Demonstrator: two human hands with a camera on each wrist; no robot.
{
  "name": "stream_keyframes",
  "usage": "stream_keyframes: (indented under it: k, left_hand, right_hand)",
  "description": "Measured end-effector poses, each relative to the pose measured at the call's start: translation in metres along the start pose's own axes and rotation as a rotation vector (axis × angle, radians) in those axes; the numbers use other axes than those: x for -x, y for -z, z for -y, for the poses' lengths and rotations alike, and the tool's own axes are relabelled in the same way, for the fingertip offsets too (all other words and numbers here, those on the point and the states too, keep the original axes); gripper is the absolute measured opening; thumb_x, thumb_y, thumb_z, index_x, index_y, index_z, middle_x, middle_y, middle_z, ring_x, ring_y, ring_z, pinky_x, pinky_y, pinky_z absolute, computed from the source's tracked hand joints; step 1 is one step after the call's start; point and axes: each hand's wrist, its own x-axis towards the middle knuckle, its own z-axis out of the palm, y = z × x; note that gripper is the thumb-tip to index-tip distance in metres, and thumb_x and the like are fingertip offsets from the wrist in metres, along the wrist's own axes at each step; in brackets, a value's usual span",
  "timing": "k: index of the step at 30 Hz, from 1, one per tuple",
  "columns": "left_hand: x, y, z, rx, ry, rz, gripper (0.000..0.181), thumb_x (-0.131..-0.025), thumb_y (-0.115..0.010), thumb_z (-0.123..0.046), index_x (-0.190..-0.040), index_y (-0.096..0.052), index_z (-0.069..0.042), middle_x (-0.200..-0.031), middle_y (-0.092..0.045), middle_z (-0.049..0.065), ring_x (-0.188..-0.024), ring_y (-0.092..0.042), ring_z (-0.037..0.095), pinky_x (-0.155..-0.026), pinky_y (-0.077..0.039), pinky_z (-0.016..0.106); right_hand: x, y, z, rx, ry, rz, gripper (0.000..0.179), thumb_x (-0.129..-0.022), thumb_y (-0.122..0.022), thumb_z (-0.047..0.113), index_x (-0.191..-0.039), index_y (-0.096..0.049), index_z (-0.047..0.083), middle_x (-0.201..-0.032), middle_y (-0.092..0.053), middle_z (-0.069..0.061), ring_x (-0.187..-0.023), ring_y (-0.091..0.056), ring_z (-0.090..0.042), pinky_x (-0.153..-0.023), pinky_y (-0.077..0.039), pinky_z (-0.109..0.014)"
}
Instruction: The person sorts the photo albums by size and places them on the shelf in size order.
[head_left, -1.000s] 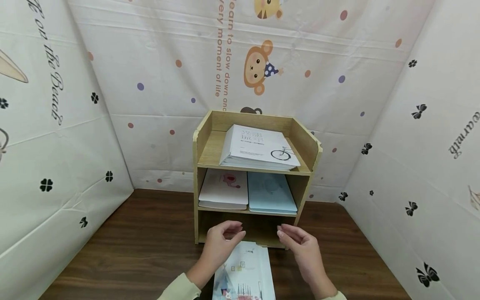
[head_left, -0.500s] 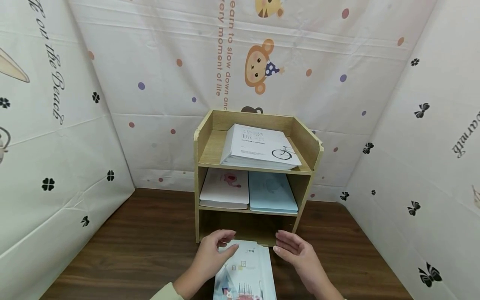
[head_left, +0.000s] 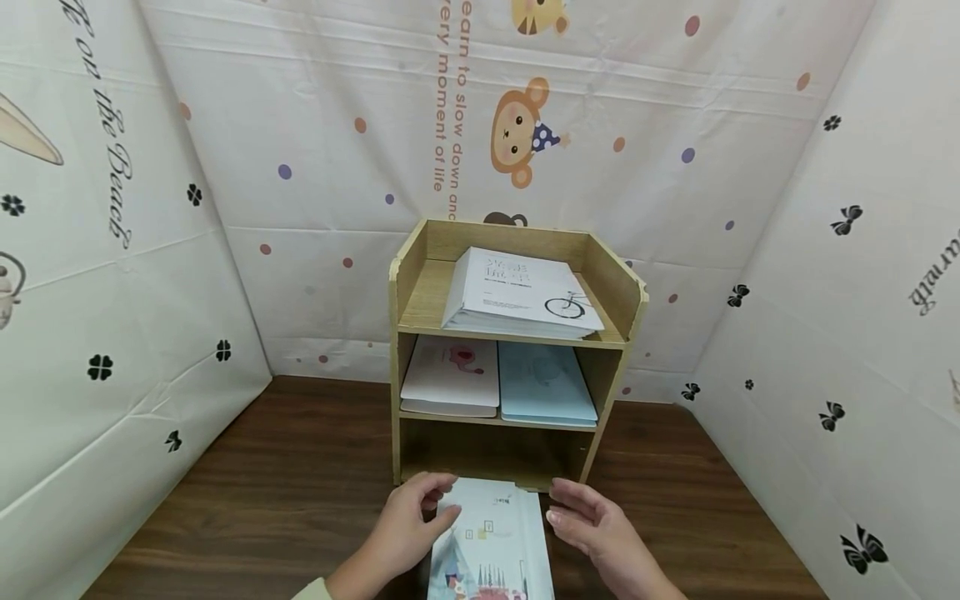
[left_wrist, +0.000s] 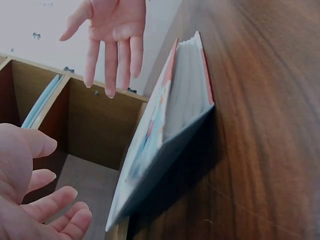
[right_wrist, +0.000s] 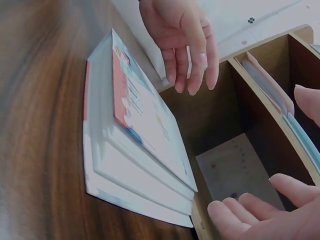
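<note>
A thick hardcover book point(head_left: 487, 554) with a pale illustrated cover lies on the table, its far edge up against the bottom compartment of a wooden desk shelf point(head_left: 395, 375). To its left hovers my left hand point(head_left: 411, 521), thumb and fingers loosely bent and holding nothing. On the other side, my right hand point(head_left: 600, 529) is likewise relaxed, palm toward the book. The left wrist view shows the book's pages point(left_wrist: 187, 82) between red-edged covers. A gap separates the right fingers point(right_wrist: 225, 217) from the book in the right wrist view.
The top shelf bears a white book point(head_left: 521, 292) with a bicycle drawing. A pinkish notebook point(head_left: 450, 375) and a light blue notebook point(head_left: 546, 383) lie side by side on the middle shelf. Printed cloth walls point(head_left: 315, 108) enclose the brown table point(head_left: 247, 500) at the back and sides.
Both hands have drawn back from the shelf's bottom compartment toward the near side. The left hand has also shifted left, widening the space between them. The book looks unmoved.
</note>
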Motion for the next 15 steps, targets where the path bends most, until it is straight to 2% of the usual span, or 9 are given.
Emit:
stream_keyframes:
  k: [4, 10, 15]
  left_hand:
    - [0.006, 0.003, 0.001, -0.012, 0.027, 0.045, 0.041, -0.092, -0.077, -0.024, -0.126, -0.068, -0.002, -0.111, -0.066, 0.01, -0.095, -0.06, 0.021, -0.08, -0.056, 0.028]
    - [0.014, 0.005, 0.005, -0.01, 0.067, 0.079, 0.047, -0.091, -0.079, -0.022, -0.129, -0.064, 0.002, -0.112, -0.062, 0.011, -0.097, -0.058, 0.02, -0.082, -0.058, 0.03]
    - [0.018, 0.01, 0.008, 0.018, 0.165, 0.121, 0.059, -0.091, -0.078, -0.021, -0.137, -0.056, 0.008, -0.116, -0.058, 0.015, -0.102, -0.058, 0.024, -0.081, -0.057, 0.031]
  right_hand:
    - [0.002, 0.002, -0.004, -0.038, -0.054, 0.031, 0.073, -0.103, -0.064, 0.026, -0.155, -0.027, -0.01, -0.156, -0.036, -0.035, -0.134, -0.055, -0.03, -0.109, -0.051, -0.047]
    - [0.004, 0.004, -0.008, -0.078, -0.16, 0.065, 0.078, -0.103, -0.063, 0.032, -0.155, -0.024, -0.012, -0.156, -0.035, -0.036, -0.133, -0.056, -0.03, -0.109, -0.052, -0.049]
    - [0.006, 0.007, -0.012, -0.13, -0.209, 0.091, 0.079, -0.103, -0.063, 0.031, -0.155, -0.023, -0.014, -0.148, -0.05, -0.027, -0.124, -0.062, -0.025, -0.108, -0.052, -0.048]
